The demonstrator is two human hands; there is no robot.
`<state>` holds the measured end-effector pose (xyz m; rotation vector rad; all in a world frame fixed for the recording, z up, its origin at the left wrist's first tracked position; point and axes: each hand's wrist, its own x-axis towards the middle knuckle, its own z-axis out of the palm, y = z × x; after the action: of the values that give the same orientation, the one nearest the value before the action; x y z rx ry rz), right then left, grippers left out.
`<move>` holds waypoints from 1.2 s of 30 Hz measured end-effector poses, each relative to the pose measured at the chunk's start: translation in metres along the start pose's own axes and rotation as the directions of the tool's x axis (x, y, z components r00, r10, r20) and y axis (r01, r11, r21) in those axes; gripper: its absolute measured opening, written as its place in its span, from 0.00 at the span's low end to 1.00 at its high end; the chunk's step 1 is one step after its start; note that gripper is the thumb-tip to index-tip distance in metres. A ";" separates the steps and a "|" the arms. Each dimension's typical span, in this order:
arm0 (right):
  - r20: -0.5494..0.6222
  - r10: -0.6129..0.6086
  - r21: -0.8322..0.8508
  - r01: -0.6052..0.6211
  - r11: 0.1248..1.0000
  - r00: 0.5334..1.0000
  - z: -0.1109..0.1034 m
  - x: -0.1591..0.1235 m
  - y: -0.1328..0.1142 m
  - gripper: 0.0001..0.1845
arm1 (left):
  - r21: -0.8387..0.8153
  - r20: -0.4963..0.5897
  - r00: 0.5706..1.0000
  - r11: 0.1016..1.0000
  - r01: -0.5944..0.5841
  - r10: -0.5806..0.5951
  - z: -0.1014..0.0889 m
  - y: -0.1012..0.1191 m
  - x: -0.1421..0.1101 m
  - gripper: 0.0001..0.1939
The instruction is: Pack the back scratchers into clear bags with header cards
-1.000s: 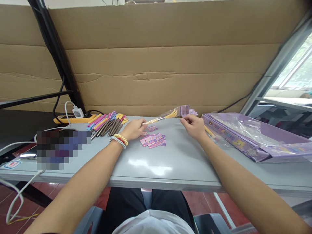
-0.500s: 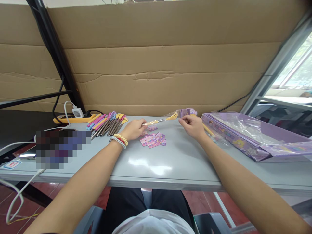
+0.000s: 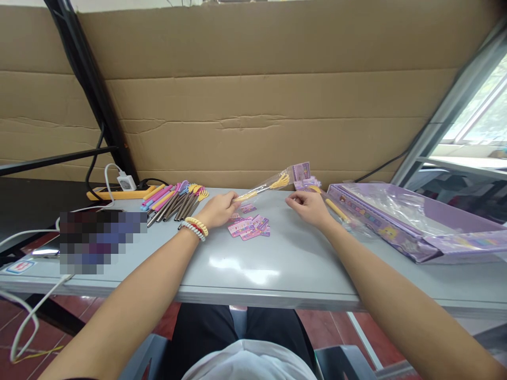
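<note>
My left hand is closed on the lower end of a bagged yellow back scratcher. Its clear bag slants up to the right, ending in a purple header card. My right hand sits just below and right of the bag, apart from it, thumb and fingers pressed together with nothing visible in them. Behind that hand lie more purple-topped packs and a bagged yellow-handled scratcher. Small pink-purple cards are scattered on the table between my hands.
Several loose back scratchers with coloured handles are piled at the left. A purple box with clear plastic in it stands at the right. Behind the grey table is a cardboard wall. A white charger and cables are at the far left.
The bag's card end dipped, then rose above my right hand. My right hand has come away from the card and moved slightly left and down. My left hand keeps its hold.
</note>
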<state>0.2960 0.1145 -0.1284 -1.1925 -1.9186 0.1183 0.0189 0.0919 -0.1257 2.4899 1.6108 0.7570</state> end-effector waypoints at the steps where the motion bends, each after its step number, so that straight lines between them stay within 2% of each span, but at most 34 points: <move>1: 0.036 -0.012 -0.005 0.012 1.000 0.999 0.001 0.000 0.000 0.15 | -0.023 0.008 1.000 1.000 -0.010 0.010 0.001 0.000 0.000 0.15; 5: 0.176 -0.056 -0.005 0.058 0.998 0.983 0.005 -0.001 -0.005 0.18 | -0.098 0.049 0.996 0.993 -0.070 0.075 0.005 0.001 -0.001 0.15; 9: 0.236 -0.050 0.012 0.049 0.999 0.970 0.007 -0.004 -0.011 0.20 | -0.087 0.069 0.993 0.992 -0.089 0.095 0.006 0.004 -0.003 0.15; 19: 0.188 -0.037 0.059 0.026 0.998 0.981 0.008 -0.004 -0.012 0.24 | -0.052 0.105 0.986 0.991 -0.125 0.130 0.002 0.018 -0.006 0.16; 25: 0.211 -0.043 0.006 0.042 0.999 0.977 0.008 -0.004 -0.010 0.24 | 0.002 0.160 0.981 0.994 -0.111 0.109 -0.003 0.023 -0.007 0.16; 32: 0.245 -0.039 -0.011 0.043 0.999 0.969 0.006 -0.005 -0.016 0.22 | 0.072 0.105 0.980 0.981 -0.177 0.169 -0.003 0.022 -0.008 0.17; 36: 0.259 -0.035 -0.010 0.039 0.999 0.965 0.006 -0.005 -0.016 0.23 | 0.076 0.105 0.981 0.982 -0.170 0.162 -0.003 0.022 -0.007 0.17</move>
<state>0.2815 0.1039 -0.1272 -1.1974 -2.1711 0.2517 0.0334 0.0751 -0.1185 2.7019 1.4456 0.5832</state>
